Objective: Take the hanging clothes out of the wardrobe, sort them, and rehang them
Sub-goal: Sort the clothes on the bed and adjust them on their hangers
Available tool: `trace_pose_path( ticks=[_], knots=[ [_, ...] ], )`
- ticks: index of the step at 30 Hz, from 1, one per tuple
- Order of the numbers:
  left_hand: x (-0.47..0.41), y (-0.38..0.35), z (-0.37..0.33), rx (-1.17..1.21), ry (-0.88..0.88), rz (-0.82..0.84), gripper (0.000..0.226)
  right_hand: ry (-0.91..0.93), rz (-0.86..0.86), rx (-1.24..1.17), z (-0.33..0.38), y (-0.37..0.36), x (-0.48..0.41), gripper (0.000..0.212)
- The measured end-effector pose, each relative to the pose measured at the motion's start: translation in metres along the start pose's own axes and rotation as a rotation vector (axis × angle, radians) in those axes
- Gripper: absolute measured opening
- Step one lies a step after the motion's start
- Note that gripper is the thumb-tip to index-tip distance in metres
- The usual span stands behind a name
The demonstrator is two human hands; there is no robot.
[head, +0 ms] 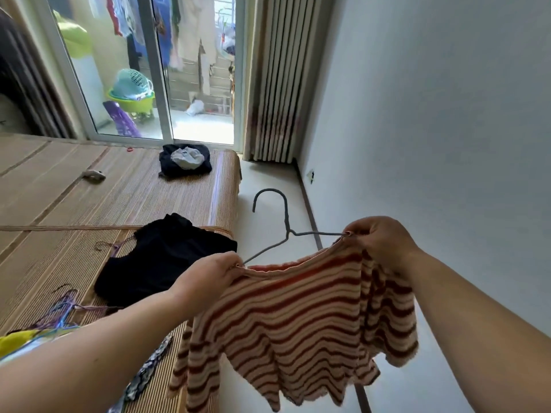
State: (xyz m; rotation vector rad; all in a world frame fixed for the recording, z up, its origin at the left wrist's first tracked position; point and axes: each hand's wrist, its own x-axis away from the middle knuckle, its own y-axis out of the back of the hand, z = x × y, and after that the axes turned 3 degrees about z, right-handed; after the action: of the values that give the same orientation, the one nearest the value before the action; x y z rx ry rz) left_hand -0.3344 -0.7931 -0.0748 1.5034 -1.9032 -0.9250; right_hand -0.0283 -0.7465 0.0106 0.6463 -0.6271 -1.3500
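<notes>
At about 6 o'clock in the view, nearest of all, the striped knit top (298, 323) hangs in the air between the two hands, its hem drooping toward the floor. The left hand (208, 275) pinches one shoulder of the neckline together with the wire under it, and the right hand (383, 242) pinches the other shoulder the same way.

The top looks light, soft and stretchy, so it would likely sag and slide off thin wire. The shoulders over the hanger's ends seem the best places to hold it. The grey wire hanger (288, 231) lies with its long axis from 8 o'clock to 2 o'clock, its hook rising toward 12 and curling over to 9.

Further out at 9 o'clock, a black garment (161, 260) lies on the woven mat (119, 198), with loose hangers (62, 308) near it at 8 o'clock. Farthest, toward 11 o'clock, a dark bundle (185, 160) sits near the glass door (149, 70).
</notes>
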Motion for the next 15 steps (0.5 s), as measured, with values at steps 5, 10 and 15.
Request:
trace_pose_path(
  ticks=[5, 10, 15],
  knots=[
    [-0.056, 0.008, 0.043, 0.064, 0.115, -0.048, 0.019, 0.019, 0.064, 0.018, 0.009, -0.022, -0.096, 0.008],
    [-0.119, 0.042, 0.098, 0.121, 0.268, -0.09, 0.014, 0.079, 0.201, 0.151, 0.042, -0.059, -0.203, 0.013],
    [-0.14, 0.087, 0.155, 0.109, 0.401, -0.139, 0.02, 0.169, 0.336, 0.242, 0.091, -0.108, -0.301, 0.014]
  ],
)
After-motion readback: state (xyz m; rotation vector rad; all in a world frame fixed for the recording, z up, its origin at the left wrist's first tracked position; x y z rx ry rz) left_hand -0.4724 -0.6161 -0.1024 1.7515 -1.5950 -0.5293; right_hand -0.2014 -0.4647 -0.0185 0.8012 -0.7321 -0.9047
